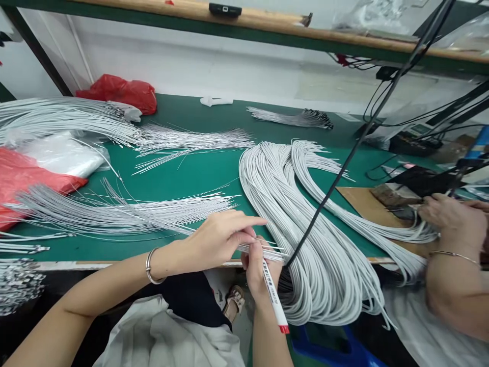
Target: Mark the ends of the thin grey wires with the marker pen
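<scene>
One marker (272, 294) and wires (272, 254) occupy the right hand (255, 272).

A thin white wire bunch (272, 253) meets a slanting, red-ended white marker (273, 298).

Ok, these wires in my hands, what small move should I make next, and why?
Probably even up the wires with your left hand: their tips look splayed, and its index finger is stretched out just above them, while your right hand also has the marker to hold.
</scene>
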`<state>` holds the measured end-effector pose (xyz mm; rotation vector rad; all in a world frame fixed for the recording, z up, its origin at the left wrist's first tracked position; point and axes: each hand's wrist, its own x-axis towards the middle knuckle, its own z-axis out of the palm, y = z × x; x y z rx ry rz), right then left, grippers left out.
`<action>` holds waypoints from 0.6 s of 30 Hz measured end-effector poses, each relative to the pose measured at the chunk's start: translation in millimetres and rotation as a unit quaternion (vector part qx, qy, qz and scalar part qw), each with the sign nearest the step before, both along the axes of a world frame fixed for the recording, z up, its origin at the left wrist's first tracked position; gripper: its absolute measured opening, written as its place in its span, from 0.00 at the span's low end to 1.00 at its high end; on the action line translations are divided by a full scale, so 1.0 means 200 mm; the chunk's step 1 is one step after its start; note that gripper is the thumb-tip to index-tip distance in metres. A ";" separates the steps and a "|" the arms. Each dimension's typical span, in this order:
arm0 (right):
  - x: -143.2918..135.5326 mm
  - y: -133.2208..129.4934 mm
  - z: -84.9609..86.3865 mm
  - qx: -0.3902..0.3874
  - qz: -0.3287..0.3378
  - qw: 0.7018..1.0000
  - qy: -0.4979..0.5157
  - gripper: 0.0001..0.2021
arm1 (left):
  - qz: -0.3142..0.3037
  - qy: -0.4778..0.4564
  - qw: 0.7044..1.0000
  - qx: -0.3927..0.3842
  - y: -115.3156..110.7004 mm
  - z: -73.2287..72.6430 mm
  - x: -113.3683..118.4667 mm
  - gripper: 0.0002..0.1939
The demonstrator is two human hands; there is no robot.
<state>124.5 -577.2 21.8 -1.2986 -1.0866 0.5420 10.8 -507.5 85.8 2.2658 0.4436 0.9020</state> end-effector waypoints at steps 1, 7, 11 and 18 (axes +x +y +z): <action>0.00 0.00 0.01 0.002 0.001 1.000 0.003 0.19 | 0.013 -0.013 0.999 -0.029 0.00 -0.01 0.00 0.12; 0.00 -0.01 0.02 -0.003 0.015 0.999 0.039 0.22 | -0.008 -0.045 0.992 -0.116 0.02 -0.02 -0.01 0.03; 0.00 -0.01 0.02 -0.009 0.026 0.998 0.053 0.22 | 0.018 -0.032 0.986 -0.165 0.01 -0.05 0.00 0.04; 0.02 0.00 0.00 -0.021 0.011 0.999 0.046 0.22 | 0.018 0.171 0.984 -0.038 -0.02 -0.05 -0.06 0.08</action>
